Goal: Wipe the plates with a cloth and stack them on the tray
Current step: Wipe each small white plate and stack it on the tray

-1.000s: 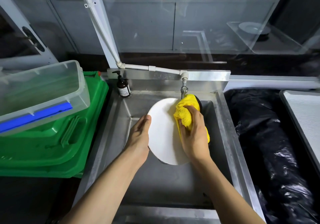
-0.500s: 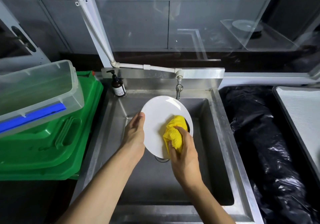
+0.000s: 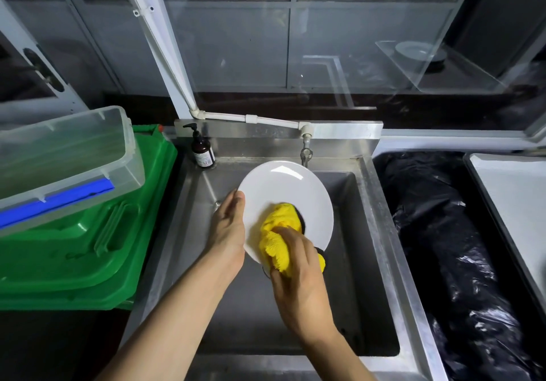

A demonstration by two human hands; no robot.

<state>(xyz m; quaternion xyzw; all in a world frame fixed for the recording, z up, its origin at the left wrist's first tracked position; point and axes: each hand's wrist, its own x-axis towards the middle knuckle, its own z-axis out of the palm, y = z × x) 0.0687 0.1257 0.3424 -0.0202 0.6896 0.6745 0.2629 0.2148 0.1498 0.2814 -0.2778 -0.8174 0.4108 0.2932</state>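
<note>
Lower rim of plate (image 3: 283,191) hidden behind cloth (image 3: 277,239) and right hand (image 3: 298,286); bottle (image 3: 202,150) label unreadable (too small); tray (image 3: 517,191) cropped at right.

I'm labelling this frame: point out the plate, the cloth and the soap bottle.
plate (image 3: 280,185), head view, bare upper face.
cloth (image 3: 279,228), head view, yellow middle folds.
soap bottle (image 3: 201,146), head view, brown body.
</note>
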